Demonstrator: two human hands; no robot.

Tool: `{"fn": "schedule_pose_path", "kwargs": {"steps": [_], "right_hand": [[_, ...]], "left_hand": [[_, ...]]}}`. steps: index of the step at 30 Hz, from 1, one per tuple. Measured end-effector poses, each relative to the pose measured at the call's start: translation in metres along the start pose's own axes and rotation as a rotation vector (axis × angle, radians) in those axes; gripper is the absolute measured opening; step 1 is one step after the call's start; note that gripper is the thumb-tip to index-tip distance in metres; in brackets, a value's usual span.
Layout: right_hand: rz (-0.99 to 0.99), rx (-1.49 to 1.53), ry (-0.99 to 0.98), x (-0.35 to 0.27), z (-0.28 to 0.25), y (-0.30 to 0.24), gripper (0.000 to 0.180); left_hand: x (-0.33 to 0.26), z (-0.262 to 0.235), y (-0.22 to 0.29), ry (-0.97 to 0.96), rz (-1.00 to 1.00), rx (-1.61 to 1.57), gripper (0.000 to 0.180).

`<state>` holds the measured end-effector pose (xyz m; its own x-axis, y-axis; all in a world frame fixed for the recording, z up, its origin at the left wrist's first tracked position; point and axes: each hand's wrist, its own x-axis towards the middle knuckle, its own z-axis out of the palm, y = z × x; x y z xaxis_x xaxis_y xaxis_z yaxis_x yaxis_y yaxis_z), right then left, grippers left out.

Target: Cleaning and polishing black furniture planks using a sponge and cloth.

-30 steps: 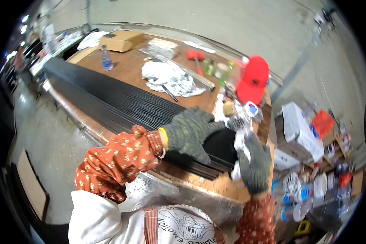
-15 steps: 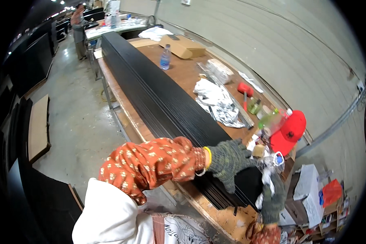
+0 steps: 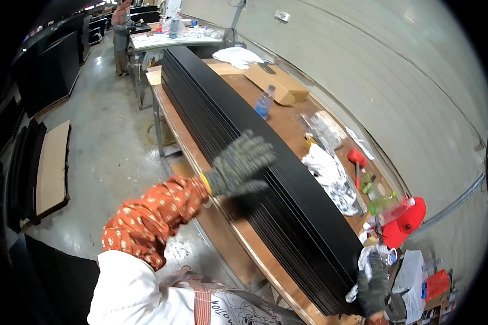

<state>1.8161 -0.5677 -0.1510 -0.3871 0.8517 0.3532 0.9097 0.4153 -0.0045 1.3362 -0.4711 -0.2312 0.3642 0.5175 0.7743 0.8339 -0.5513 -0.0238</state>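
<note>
Head view: the black strips (image 3: pixel 265 162) run lengthwise away along the bench (image 3: pixel 244 238), left hand (image 3: pixel 238 165) spread flat over them, right hand (image 3: pixel 373 284) curled around their near end.

The left hand (image 3: pixel 237 169) wears a speckled grey knit glove with a yellow cuff, and its sleeve (image 3: pixel 152 216) is orange-red with small pale flowers. The right hand (image 3: pixel 373 292), at the lower right, wears the same kind of grey glove. A white top (image 3: pixel 127 292) shows at the bottom.

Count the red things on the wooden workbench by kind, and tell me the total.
Red cap with a brim: 1
Red-headed mallet: 1
Total: 2
Neither of the gloved hands touches them: the left hand lies on the long stack of black strips, the right hand at its near end.
</note>
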Motion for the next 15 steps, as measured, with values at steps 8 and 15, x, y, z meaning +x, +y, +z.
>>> {"fn": "schedule_pose_path", "kwargs": {"steps": [8,15], "right_hand": [[-0.288,0.035,-0.11,0.151,0.056,-0.109,0.05],[-0.524,0.151,-0.12,0.31,0.108,-0.236,0.05]], "left_hand": [[-0.012,0.01,-0.003,-0.021,0.009,-0.291,0.069],[-0.02,0.006,-0.053,-0.127,0.234,-0.568,0.077]]}}
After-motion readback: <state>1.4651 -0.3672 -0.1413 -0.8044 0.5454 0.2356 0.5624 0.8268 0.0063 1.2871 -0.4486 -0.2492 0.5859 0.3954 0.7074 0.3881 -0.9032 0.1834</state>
